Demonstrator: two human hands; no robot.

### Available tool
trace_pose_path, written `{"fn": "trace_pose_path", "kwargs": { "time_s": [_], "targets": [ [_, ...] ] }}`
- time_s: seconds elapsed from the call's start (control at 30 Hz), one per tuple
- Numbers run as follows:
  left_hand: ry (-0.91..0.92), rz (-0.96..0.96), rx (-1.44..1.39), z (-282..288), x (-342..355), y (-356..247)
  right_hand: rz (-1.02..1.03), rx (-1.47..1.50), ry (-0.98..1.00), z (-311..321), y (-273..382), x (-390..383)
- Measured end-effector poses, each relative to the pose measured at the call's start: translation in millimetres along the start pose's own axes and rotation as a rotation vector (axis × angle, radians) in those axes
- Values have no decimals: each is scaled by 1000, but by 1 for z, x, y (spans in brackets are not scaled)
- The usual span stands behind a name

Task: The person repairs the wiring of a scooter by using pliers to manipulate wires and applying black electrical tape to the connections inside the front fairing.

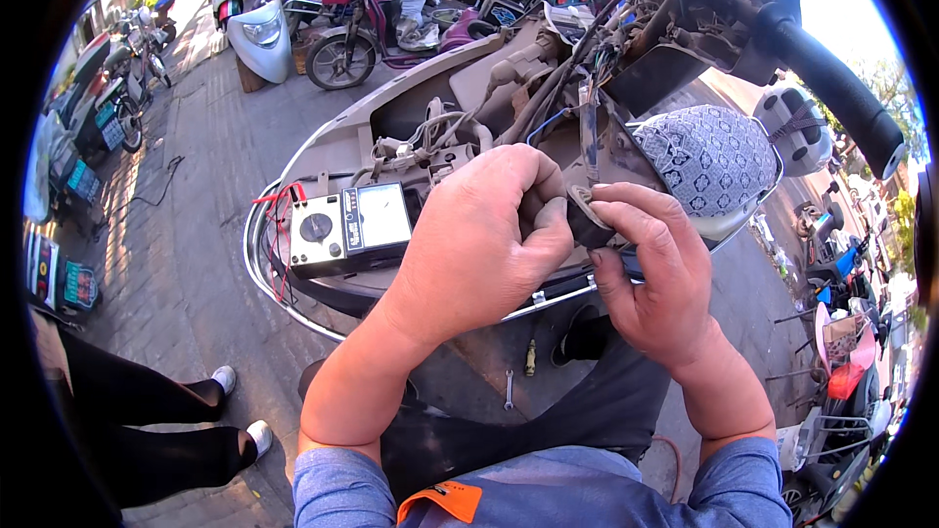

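Over the opened body of a scooter (421, 122), both my hands meet at a small dark round part with a greyish rim (588, 222). The fingers and thumb of my right hand (660, 269) grip this part from its right side. My left hand (479, 244) is closed in a pinch against its left side; whatever lies between the fingertips is hidden. Exposed wires (440, 127) run through the dusty scooter body beyond my hands. Left of my left wrist, an analog multimeter (333, 227) rests on the scooter, with red leads (284, 194) at its left end.
A handlebar grip (841, 93) juts out at upper right, above a patterned cloth-covered piece (709, 158). A wrench (509, 389) and a screwdriver (531, 357) lie on the ground near my legs. Another person's legs (147, 411) stand at left. Parked scooters (342, 49) line the back.
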State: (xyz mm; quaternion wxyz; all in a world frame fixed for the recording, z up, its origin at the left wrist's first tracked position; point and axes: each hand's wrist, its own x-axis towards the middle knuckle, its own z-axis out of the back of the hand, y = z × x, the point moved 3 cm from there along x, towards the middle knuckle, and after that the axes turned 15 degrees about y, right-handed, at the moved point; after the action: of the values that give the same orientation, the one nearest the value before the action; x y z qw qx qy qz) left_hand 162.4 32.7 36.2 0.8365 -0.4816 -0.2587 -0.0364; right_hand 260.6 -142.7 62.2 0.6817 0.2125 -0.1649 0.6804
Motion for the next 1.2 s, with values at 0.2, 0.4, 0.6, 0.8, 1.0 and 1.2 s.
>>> {"fn": "trace_pose_path", "kwargs": {
  "time_s": [0.2,0.4,0.6,0.8,1.0,1.2],
  "targets": [
    [35,99,-127,7,8,11,20,61,29,8,-8,1],
    [-227,-47,-406,6,13,28,-241,357,-7,12,-33,1],
    [-408,-68,-130,14,18,36,-441,526,-22,-3,-48,9],
    [-246,161,-85,15,54,35,-486,419,-53,-19,-45,20],
    [57,423,-142,13,77,49,-471,387,-163,-32,-47,28],
    [37,490,-605,5,71,54,-464,417,-185,-42,-48,26]
  ]
}}
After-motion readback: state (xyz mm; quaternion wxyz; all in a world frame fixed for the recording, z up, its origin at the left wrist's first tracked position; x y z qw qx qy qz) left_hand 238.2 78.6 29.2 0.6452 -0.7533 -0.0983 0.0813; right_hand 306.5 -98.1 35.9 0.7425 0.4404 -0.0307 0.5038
